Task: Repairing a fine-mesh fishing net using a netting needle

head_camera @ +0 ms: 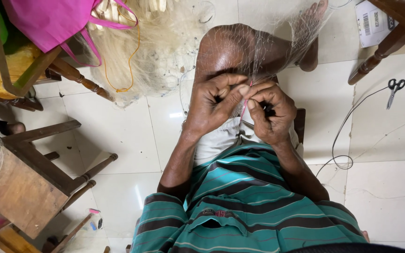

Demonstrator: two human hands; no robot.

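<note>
Mostly hidden: pink needle btwn fingers

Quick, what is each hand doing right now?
Left hand: closed, its grip pinching the fine fishing net.
Right hand: closed, pinching a thin pink needle at the net.

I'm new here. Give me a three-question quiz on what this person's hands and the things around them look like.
1. True or false: both hands meet over the raised knee.
2. What thin pink thing sits between the left hand and right hand? A) needle B) spoon C) brush
3. Fill in: the scissors lie on the ____ to the person's right.

Key: 1 true. 2 A, a slim pink needle pinched at the fingertips, with fine net stretched over the knee. 3 floor, beside a thin black cord.
</note>
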